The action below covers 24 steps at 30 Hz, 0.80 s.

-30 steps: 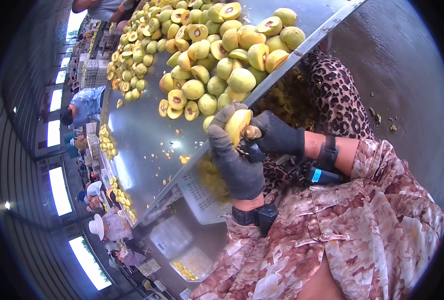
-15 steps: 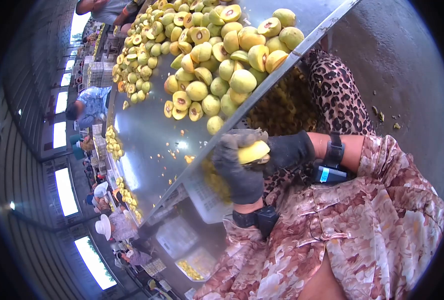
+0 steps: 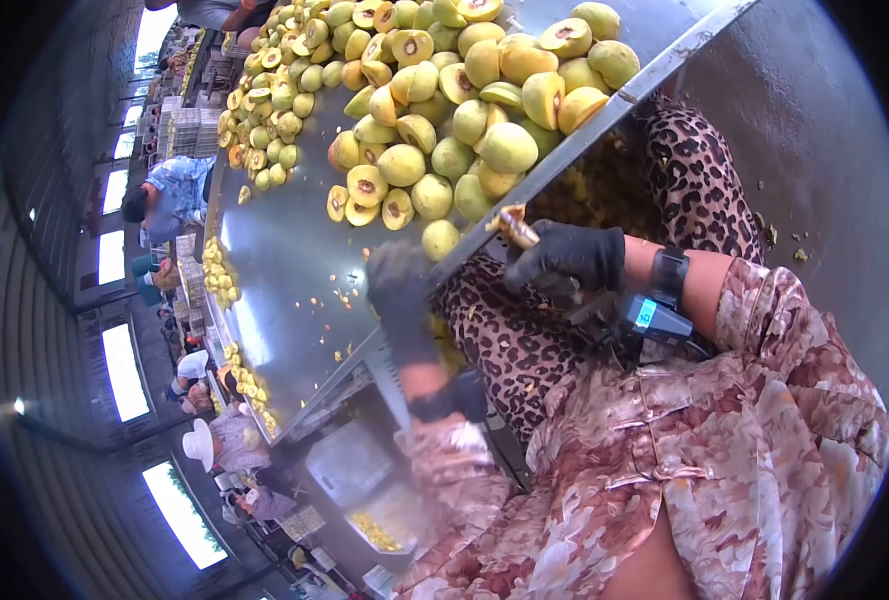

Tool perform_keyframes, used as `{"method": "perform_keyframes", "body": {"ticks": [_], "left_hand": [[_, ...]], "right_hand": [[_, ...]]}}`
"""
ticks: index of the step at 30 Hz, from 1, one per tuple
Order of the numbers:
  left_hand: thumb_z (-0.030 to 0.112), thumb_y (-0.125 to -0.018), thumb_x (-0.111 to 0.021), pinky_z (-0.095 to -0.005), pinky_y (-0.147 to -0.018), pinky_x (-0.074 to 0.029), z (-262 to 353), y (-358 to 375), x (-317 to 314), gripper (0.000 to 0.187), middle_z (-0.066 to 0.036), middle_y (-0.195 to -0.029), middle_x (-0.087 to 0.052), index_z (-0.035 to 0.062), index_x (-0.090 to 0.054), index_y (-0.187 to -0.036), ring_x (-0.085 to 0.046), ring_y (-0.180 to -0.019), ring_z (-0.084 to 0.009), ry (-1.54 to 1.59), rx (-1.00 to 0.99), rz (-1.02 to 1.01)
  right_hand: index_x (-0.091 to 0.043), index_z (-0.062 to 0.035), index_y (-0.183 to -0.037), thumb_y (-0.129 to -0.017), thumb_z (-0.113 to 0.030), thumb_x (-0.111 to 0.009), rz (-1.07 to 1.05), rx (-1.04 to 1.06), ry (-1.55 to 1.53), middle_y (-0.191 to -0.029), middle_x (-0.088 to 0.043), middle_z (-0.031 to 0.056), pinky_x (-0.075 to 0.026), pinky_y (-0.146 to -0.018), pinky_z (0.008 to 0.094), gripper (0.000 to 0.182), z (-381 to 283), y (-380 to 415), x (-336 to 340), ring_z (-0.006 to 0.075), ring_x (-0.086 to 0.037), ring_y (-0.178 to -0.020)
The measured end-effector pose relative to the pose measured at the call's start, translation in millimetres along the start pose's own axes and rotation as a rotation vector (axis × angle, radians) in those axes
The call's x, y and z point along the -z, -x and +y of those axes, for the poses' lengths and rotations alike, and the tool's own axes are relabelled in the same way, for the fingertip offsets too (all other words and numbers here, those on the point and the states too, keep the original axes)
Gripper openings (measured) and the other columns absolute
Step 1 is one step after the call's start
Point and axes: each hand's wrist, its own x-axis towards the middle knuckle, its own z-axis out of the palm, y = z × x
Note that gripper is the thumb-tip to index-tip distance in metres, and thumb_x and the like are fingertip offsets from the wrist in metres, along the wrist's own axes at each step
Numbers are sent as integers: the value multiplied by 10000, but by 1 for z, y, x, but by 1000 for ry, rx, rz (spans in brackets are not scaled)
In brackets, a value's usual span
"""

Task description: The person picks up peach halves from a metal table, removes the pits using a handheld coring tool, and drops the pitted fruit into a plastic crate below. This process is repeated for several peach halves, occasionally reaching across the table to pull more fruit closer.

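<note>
Halved fruit [image 3: 417,132] lies heaped on the metal table [image 3: 295,270], apparently for easy reach, the left hand [image 3: 402,290] blurred at its edge, fingers unreadable, while the right hand [image 3: 565,262] clenches a short tool [image 3: 520,230] beside it.

A crumb-dotted lane of grey sheet-metal bench [image 3: 300,225] opens at 9 to 11 o'clock from the blurred, dark-gloved left hand [image 3: 401,300]. A heap of yellow-green round fruit, many halved [image 3: 470,121], blocks 12 to 1 o'clock, one yellow-green round fruit [image 3: 441,239] nearest. The bench's straight metal edge [image 3: 653,80] bars a line from 7 to 2 o'clock. Between the hands, a gap spans a leopard-print leg [image 3: 510,340]; a short tan tool [image 3: 519,227] juts into it, toward 10 o'clock, from the dark-gloved right hand [image 3: 570,258].
</note>
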Motion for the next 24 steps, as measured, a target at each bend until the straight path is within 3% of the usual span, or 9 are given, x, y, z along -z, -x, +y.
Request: {"method": "perform_keyframes", "body": {"ticks": [1,3,6,9,11,14,17,21,24], "left_hand": [[172,-870,-757,-443,-1003,-511,9,-17,-3,282,-195,-1142,-689,26,-709,-1107,-645,-1106,-372,39,227,-97],[193,-855,-776,-438,-1004,-510,29,-48,-14,318,-216,-1167,-680,15,-699,-1107,-641,-1113,-383,124,683,-305],[200,-838,-791,-443,-981,-513,-28,-19,-29,423,-238,-1195,-652,-21,-685,-1183,-639,-1092,-391,59,634,-217],[158,-851,-760,-426,-977,-517,-25,-13,-7,430,-223,-1224,-638,-52,-674,-1216,-647,-1075,-364,79,625,-219],[144,-872,-728,-399,-955,-532,-32,-12,-4,389,-202,-1248,-633,-67,-676,-1194,-656,-1072,-330,69,550,-219],[215,-958,-655,-380,-909,-557,-5,-12,29,407,-181,-1264,-636,-58,-638,-1259,-667,-1064,-294,713,581,-71],[307,-1048,-558,-369,-871,-576,78,-24,55,462,-171,-1256,-650,-44,-581,-1348,-673,-1053,-270,1531,915,259],[422,-1081,-493,-398,-923,-567,128,-20,48,559,-189,-1228,-669,-40,-535,-1393,-670,-1077,-290,1608,909,211],[494,-1073,-491,-392,-978,-539,146,-26,41,612,-198,-1213,-672,-53,-566,-1336,-665,-1090,-278,1473,874,192]], "right_hand": [[-687,-17,-952,-862,-85,-745,49,-181,-153,-564,-506,-42,-336,-381,251,127,2,-1,0,75,-453,-415],[-669,-32,-912,-879,-122,-734,-76,-185,-332,-557,-494,-45,-320,-378,244,116,3,7,2,72,-441,-414],[-627,-83,-839,-904,-179,-717,-147,-50,-417,-551,-497,-33,-275,-352,237,147,-17,22,-7,69,-414,-401],[-640,-18,-944,-890,-154,-730,-66,-107,-689,-543,-466,-33,-330,-377,243,171,-18,22,-8,78,-413,-392],[-646,-24,-931,-870,-142,-732,79,-103,-314,-551,-490,-27,-360,-393,243,158,-15,17,-14,74,-449,-415],[-671,-32,-867,-855,-114,-718,-24,-43,-135,-597,-567,-14,-446,-485,260,95,-20,23,-20,73,-536,-515],[-682,-14,-849,-865,-115,-707,7,362,240,-657,-630,14,-484,-578,288,105,16,3,-17,80,-573,-608],[-669,13,-877,-886,-120,-701,157,486,400,-720,-647,105,-478,-629,349,137,0,9,-33,100,-531,-655],[-695,2,-883,-880,-186,-682,250,456,488,-797,-664,223,-503,-681,448,188,-1,6,-33,348,-611,-726]]}}
